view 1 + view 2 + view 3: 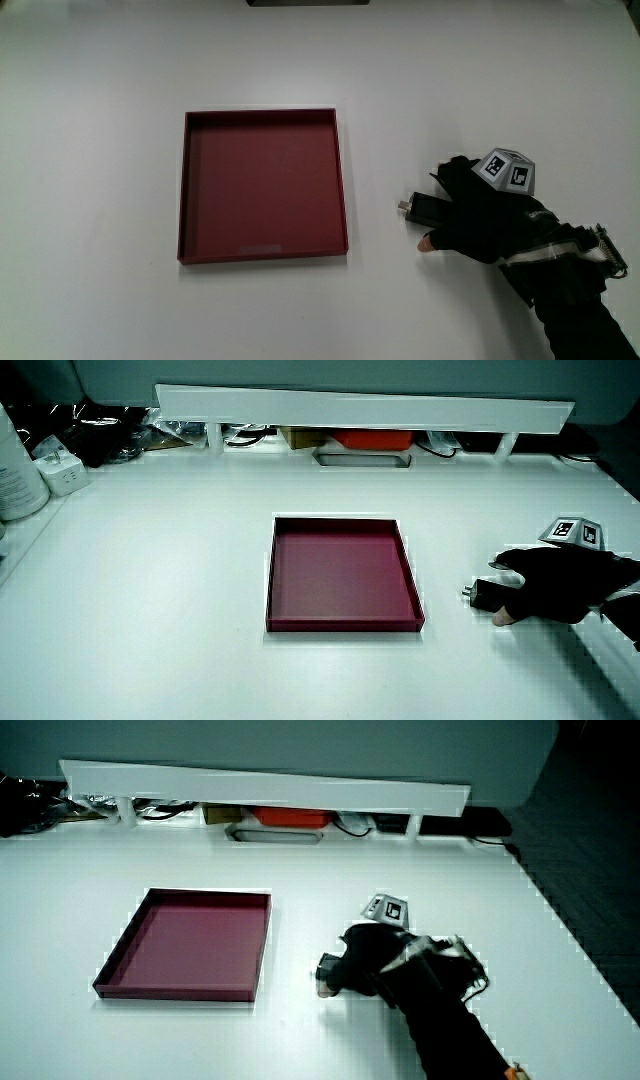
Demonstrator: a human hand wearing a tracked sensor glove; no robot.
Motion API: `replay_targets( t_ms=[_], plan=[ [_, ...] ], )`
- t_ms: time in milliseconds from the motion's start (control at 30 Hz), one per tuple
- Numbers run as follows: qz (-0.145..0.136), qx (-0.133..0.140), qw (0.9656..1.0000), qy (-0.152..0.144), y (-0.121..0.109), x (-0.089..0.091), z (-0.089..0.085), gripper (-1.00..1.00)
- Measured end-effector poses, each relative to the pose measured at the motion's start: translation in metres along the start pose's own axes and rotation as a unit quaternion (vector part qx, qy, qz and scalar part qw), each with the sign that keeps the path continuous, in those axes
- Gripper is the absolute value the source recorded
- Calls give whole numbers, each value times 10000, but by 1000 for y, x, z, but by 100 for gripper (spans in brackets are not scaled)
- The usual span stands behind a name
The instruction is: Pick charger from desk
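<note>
A small black charger [417, 208] lies on the white table beside the dark red tray [263, 251]; its metal plug end points toward the tray. The gloved hand [480, 215] is over the charger's other end and hides most of it. The thumb tip [427, 243] rests on the table nearer to the person than the charger, a little apart from it. The fingers [447, 170] reach past it, spread wider than the charger. In both side views the charger [484, 595] [327, 964] pokes out from under the hand [545, 585] [370, 960]. A patterned cube [505, 169] sits on the hand's back.
The shallow red tray [343, 623] [180, 988] holds nothing. A low white partition [360, 405] runs along the table's edge farthest from the person, with cables and boxes under it. White containers [20, 475] stand at a table corner in a side view.
</note>
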Motion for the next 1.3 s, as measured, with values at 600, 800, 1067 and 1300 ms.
replay_targets(
  t_ms=[600, 800, 1067, 1300],
  plan=[
    [185, 573, 9982, 63, 0, 0, -2, 29],
    [169, 704, 9974, 52, -1, -3, -1, 54],
    [190, 896, 9958, -32, -2, -3, -2, 88],
    [304, 1037, 9940, -169, -5, -7, -1, 100]
  ],
)
